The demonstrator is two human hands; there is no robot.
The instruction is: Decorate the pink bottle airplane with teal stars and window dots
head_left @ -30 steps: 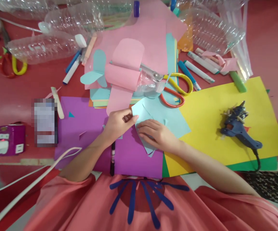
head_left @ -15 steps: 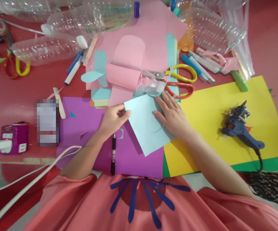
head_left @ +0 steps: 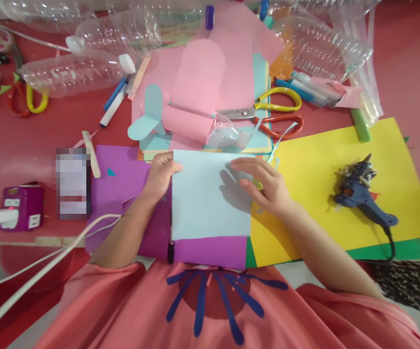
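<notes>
A light blue sheet of paper (head_left: 210, 203) lies square in front of me over the purple sheet (head_left: 210, 252). My left hand (head_left: 162, 177) pinches its upper left corner, thumb on top. Over its right edge hovers my right hand (head_left: 263, 184), fingers apart and slightly bent, its shadow falling on the paper. Just beyond is a pink airplane shape (head_left: 188, 121) made of paper and a clear bottle, with light blue tail pieces (head_left: 148, 116). Scissors (head_left: 268, 111) with yellow and red handles rest beside its bottle end. Most of a black pen (head_left: 170, 252) is hidden beneath the blue sheet.
A blue glue gun (head_left: 363, 194) lies on the yellow sheet (head_left: 402, 174) at right. Clear plastic bottles (head_left: 75, 72) and markers (head_left: 113, 104) fill the back. A phone (head_left: 72, 184), a purple power adapter (head_left: 23, 208) and a white cable (head_left: 50, 271) sit at left.
The light blue sheet has turned from a slant to square and now covers most of the pen. My right hand has lifted off it. The scissors and pink airplane shape have shifted slightly.
</notes>
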